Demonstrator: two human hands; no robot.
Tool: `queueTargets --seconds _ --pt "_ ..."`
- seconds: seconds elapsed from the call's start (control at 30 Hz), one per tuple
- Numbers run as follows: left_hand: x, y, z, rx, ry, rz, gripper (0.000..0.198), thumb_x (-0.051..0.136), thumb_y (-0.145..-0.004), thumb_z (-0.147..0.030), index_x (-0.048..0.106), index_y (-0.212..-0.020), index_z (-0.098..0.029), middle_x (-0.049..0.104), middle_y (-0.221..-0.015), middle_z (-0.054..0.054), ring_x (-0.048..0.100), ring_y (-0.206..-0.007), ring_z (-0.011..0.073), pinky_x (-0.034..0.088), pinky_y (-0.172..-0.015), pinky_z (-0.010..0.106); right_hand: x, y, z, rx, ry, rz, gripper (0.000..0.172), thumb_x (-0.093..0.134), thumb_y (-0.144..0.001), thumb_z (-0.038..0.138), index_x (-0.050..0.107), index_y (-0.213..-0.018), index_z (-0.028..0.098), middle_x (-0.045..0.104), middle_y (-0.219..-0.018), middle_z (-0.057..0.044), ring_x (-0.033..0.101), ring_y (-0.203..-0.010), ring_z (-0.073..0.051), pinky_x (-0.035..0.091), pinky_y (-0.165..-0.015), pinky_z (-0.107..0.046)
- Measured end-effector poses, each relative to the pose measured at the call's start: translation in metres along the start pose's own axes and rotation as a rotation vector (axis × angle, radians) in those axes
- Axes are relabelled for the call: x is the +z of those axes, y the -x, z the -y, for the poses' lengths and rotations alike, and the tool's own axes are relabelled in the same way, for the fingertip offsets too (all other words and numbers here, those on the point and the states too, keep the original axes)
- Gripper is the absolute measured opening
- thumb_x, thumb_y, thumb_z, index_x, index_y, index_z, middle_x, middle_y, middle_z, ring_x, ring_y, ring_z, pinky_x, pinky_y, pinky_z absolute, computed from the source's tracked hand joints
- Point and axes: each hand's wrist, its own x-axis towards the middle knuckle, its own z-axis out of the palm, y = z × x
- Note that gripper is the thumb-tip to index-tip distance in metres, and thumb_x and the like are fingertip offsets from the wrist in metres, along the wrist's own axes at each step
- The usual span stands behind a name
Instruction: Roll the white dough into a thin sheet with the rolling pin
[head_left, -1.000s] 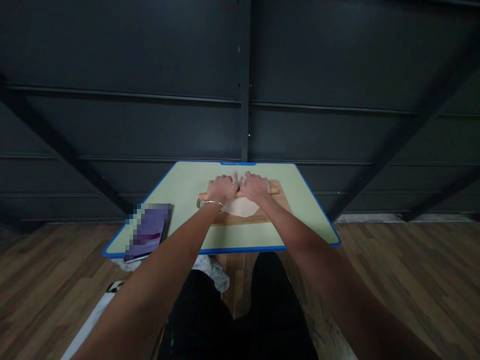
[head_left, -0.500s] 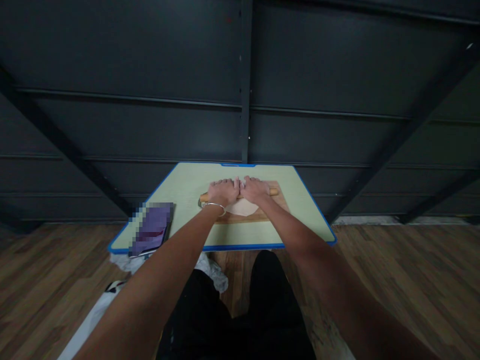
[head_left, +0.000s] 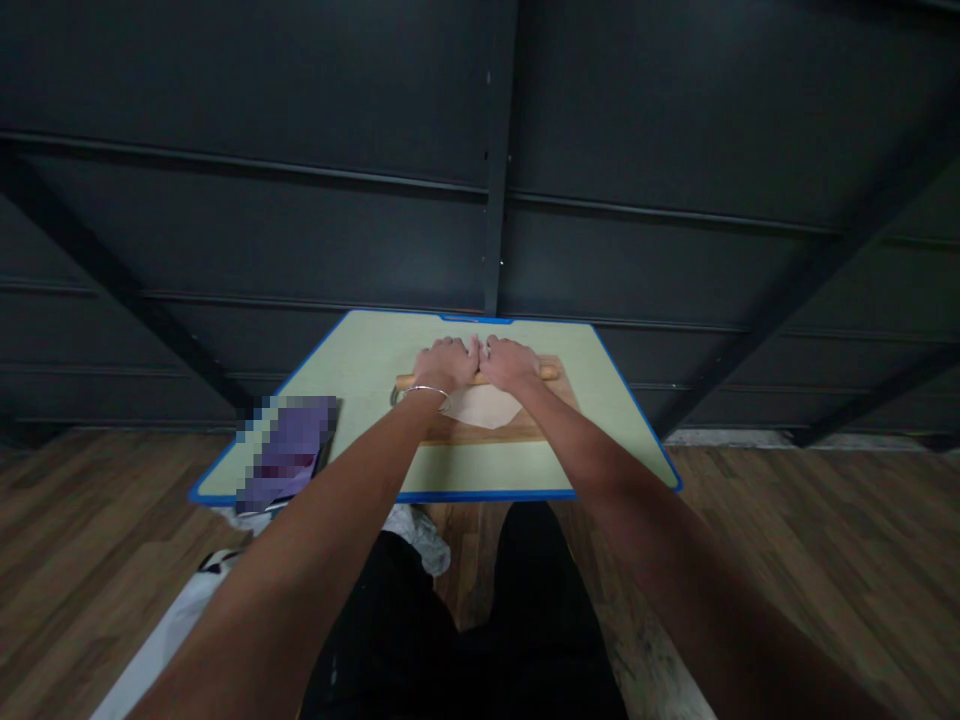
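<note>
A wooden rolling pin point(head_left: 550, 372) lies crosswise under both my hands. My left hand point(head_left: 448, 362) is closed over its left part, with a bracelet at the wrist. Beside it my right hand point(head_left: 511, 362) grips the right part, the thumbs almost touching. Below the pin a thin pale sheet of dough point(head_left: 484, 407) spreads on a wooden cutting board point(head_left: 465, 434). The far edge of the dough is hidden behind the pin and my hands.
The pale folding table point(head_left: 375, 345) has a blue rim. On its left lies a purple object point(head_left: 296, 440), partly pixelated. Crumpled clear plastic point(head_left: 421, 540) hangs below the near edge. A dark panelled wall point(head_left: 637, 260) stands directly behind.
My hands and the rolling pin have moved slightly away from me over the board, baring more dough on the near side. The camera view has shifted a little.
</note>
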Motion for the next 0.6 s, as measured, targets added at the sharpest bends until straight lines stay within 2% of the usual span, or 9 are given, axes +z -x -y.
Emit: queueTargets --seconds 0.17,0.3,0.43,0.6 --pt "0.0 -0.012 0.0 -0.026 0.021 0.02 0.079 0.012 -0.107 -0.055 0.075 -0.121 -0.009 0.072 -0.129 0.024 0.067 -0.122 0.0351 0.05 -0.102 0.047 0.003 -0.011 -0.001 0.035 -0.002 -0.047 0.058 0.021 -0.112 0.052 0.065 -0.129 0.018 0.073 -0.123 -0.02 0.072 -0.112 -0.032 0.054 -0.093 -0.043" --pt "-0.001 -0.02 0.0 -0.062 0.072 0.052 0.084 0.011 -0.105 -0.06 0.076 -0.121 -0.01 0.074 -0.127 0.024 0.068 -0.122 0.036 0.051 -0.101 0.047 0.006 -0.02 -0.003 0.073 -0.047 -0.025 0.061 0.023 -0.111 0.055 0.067 -0.129 0.017 0.073 -0.126 -0.021 0.071 -0.116 -0.033 0.053 -0.096 -0.042" --pt "-0.001 -0.025 0.001 -0.091 0.124 0.067 0.091 0.007 -0.104 -0.066 0.078 -0.117 -0.01 0.075 -0.124 0.025 0.069 -0.12 0.0367 0.051 -0.101 0.047 0.009 -0.028 -0.005 0.077 -0.073 -0.02 0.069 0.019 -0.112 0.054 0.073 -0.121 0.013 0.074 -0.124 -0.023 0.071 -0.117 -0.033 0.052 -0.098 -0.041" --pt "0.0 -0.033 0.003 -0.06 0.145 0.062 0.09 0.004 -0.106 -0.06 0.077 -0.118 -0.01 0.076 -0.122 0.023 0.07 -0.118 0.0364 0.052 -0.101 0.046 0.014 -0.044 -0.008 0.088 -0.085 -0.035 0.075 0.017 -0.112 0.055 0.076 -0.12 0.01 0.074 -0.123 -0.025 0.071 -0.118 -0.034 0.052 -0.099 -0.043"
